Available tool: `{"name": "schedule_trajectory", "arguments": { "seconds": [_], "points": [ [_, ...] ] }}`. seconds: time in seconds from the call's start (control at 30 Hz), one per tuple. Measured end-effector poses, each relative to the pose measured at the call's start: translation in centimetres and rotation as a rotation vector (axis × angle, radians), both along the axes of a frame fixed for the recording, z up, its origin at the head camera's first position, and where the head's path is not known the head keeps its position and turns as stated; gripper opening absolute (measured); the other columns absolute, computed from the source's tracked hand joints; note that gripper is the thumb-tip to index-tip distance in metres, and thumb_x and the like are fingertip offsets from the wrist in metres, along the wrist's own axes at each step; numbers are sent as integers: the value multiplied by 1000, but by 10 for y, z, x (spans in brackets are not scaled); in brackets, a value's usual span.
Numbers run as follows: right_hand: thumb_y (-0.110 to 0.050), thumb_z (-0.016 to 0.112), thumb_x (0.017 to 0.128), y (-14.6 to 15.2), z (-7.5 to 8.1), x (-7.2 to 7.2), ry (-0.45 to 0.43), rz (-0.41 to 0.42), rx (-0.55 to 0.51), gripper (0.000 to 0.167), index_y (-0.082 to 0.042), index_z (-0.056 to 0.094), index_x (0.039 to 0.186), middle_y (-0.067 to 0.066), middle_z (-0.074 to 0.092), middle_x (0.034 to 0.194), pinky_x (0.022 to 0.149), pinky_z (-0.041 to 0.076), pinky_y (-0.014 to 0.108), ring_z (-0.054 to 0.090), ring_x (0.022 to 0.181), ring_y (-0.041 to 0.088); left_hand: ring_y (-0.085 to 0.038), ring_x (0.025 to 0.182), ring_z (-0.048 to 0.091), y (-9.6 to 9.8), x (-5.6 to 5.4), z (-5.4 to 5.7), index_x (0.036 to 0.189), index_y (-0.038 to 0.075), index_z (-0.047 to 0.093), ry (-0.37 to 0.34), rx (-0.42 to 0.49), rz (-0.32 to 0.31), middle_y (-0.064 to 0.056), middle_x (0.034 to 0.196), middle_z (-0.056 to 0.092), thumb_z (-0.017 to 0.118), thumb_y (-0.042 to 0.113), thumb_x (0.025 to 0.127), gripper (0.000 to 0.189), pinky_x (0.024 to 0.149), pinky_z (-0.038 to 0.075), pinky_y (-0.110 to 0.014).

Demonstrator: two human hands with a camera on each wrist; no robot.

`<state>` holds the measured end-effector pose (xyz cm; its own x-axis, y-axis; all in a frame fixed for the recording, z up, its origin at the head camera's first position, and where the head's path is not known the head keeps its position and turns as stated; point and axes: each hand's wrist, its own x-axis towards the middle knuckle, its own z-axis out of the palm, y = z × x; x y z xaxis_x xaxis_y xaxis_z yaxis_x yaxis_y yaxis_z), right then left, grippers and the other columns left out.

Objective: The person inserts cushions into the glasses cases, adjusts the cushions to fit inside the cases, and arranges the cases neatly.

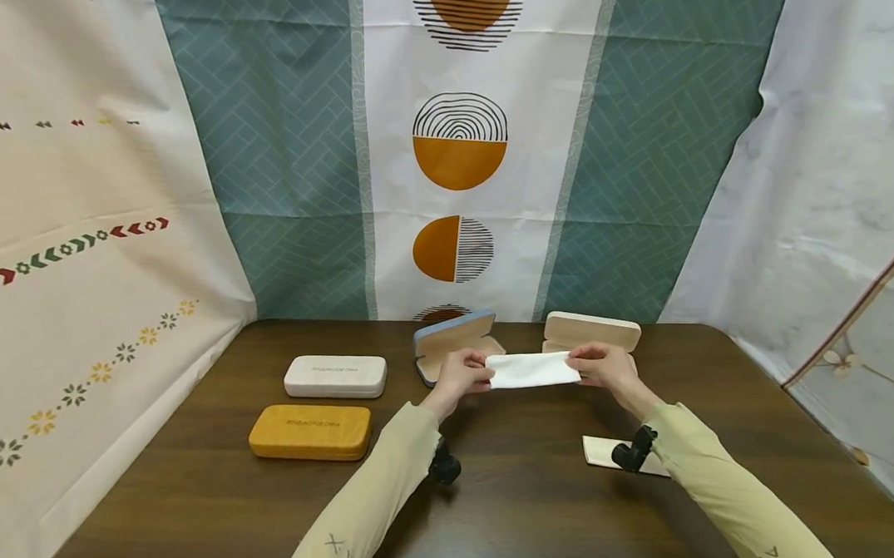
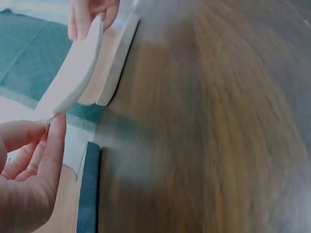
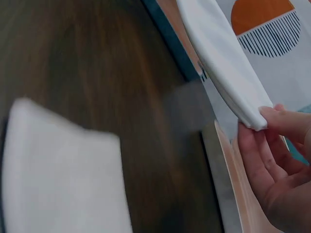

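A folded white cloth (image 1: 533, 370) is stretched level above the table between both hands. My left hand (image 1: 462, 373) pinches its left end between thumb and fingers, seen close in the left wrist view. At the other end my right hand (image 1: 608, 370) pinches the cloth (image 3: 226, 58) with its thumb on top. Behind the left hand an open blue glasses case (image 1: 453, 339) shows its beige lining. Another open glasses case, cream-white (image 1: 593, 329), stands behind the right hand, which partly hides it.
To the left lie a closed white glasses case (image 1: 335, 377) and a closed yellow glasses case (image 1: 310, 432). Under the right wrist, a flat whitish folded piece (image 1: 603, 453) rests on the brown wooden table (image 1: 524, 509). Patterned fabric (image 1: 292, 152) hangs along the table's back edge.
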<state>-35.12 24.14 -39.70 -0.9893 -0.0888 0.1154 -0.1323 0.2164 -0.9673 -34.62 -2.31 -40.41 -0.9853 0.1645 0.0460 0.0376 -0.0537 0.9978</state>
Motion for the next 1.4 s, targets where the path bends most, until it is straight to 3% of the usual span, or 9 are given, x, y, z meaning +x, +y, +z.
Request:
{"name": "schedule_trajectory", "arguments": {
  "seconds": [0.17, 0.3, 0.53, 0.73, 0.93, 1.2, 1.4],
  "points": [
    [-8, 66, 83, -18, 5, -9, 3, 39, -9, 36, 13, 57, 111, 19, 58, 109, 71, 49, 30, 57, 80, 13, -18, 65, 56, -13, -1, 3, 96, -11, 51, 27, 38, 48, -11, 77, 54, 63, -9, 80, 20, 61, 52, -33],
    [-5, 65, 83, -33, 7, -16, -19, 60, -47, 37, 14, 54, 113, 20, 57, 109, 73, 49, 31, 58, 80, 12, -20, 66, 54, -23, -2, 5, 99, -8, 42, 84, 56, 77, -13, 79, 51, 59, -11, 81, 25, 64, 51, -38],
    [-5, 67, 82, -58, 8, -27, -84, 24, -63, 35, 11, 58, 111, 13, 60, 100, 71, 49, 31, 59, 75, 11, -32, 72, 55, -39, -4, 2, 98, -5, 39, 182, -50, 119, -15, 86, 47, 54, -13, 84, 22, 66, 50, -43],
    [-2, 66, 81, -73, 10, -34, -116, 60, -76, 35, 10, 57, 113, 14, 60, 99, 71, 50, 31, 60, 73, 13, -27, 68, 56, -47, -4, 0, 87, -7, 53, 192, -124, 162, -12, 79, 50, 53, -12, 84, 6, 62, 52, -38],
    [7, 64, 80, -82, 8, -41, -62, 105, -71, 34, 13, 55, 112, 23, 56, 105, 72, 49, 32, 60, 77, 16, -21, 60, 56, -50, -3, -2, 85, -10, 61, 200, -183, 226, -14, 76, 55, 56, -12, 82, 6, 58, 52, -32],
    [12, 65, 77, -102, 2, -55, 41, 69, -42, 26, 18, 58, 101, 25, 59, 98, 66, 51, 32, 58, 69, 12, -26, 62, 61, -57, -3, -3, 84, -8, 66, 192, -268, 346, -12, 72, 58, 63, -10, 77, 9, 58, 52, -32],
    [8, 64, 80, -113, -1, -60, 34, 35, 37, 21, 14, 62, 100, 23, 60, 101, 72, 49, 38, 60, 71, 15, -23, 56, 60, -62, -5, -5, 84, -6, 67, 205, -357, 415, -8, 66, 55, 65, -9, 73, 11, 53, 50, -29]
  ]
}}
